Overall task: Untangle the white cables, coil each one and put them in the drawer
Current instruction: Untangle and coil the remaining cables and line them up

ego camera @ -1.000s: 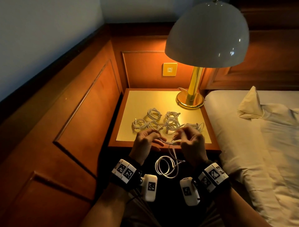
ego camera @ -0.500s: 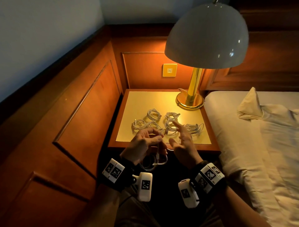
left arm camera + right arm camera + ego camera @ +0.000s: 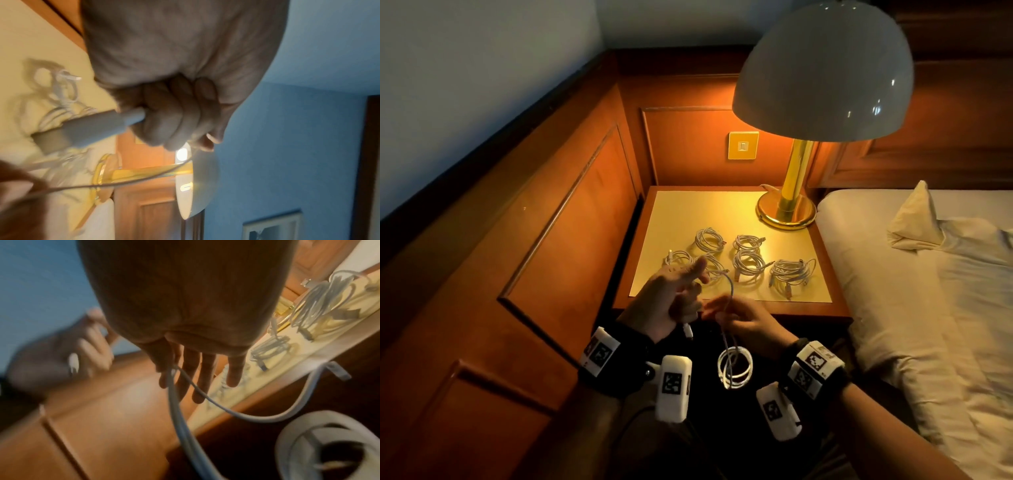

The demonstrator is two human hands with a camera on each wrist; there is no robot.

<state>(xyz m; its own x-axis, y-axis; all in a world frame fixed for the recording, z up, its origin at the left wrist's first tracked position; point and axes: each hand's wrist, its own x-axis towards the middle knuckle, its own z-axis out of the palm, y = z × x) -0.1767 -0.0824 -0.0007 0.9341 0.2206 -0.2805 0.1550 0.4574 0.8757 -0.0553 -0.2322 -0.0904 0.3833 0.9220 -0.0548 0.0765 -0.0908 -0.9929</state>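
Note:
I hold one white cable [image 3: 730,291] in front of the nightstand [image 3: 722,212]. My left hand [image 3: 681,294] grips its plug end [image 3: 98,128], fingers curled round it, index finger raised. From there the cable arcs over to my right hand [image 3: 736,318], which pinches it [image 3: 171,386]. Below the right hand a loose coil [image 3: 734,370] of the same cable hangs in the air. Several coiled white cables [image 3: 748,265] lie on the nightstand top, one partly hidden behind my left hand. No drawer shows in any view.
A brass lamp [image 3: 786,212] with a wide white shade [image 3: 822,68] stands at the nightstand's back right. A bed with pale sheets [image 3: 928,308] runs along the right. Wooden wall panels [image 3: 551,240] close off the left and back.
My left hand rose with the plug end. My right hand, half a second ago open with fingers out, now pinches the cable, and the coil hangs lower beneath it.

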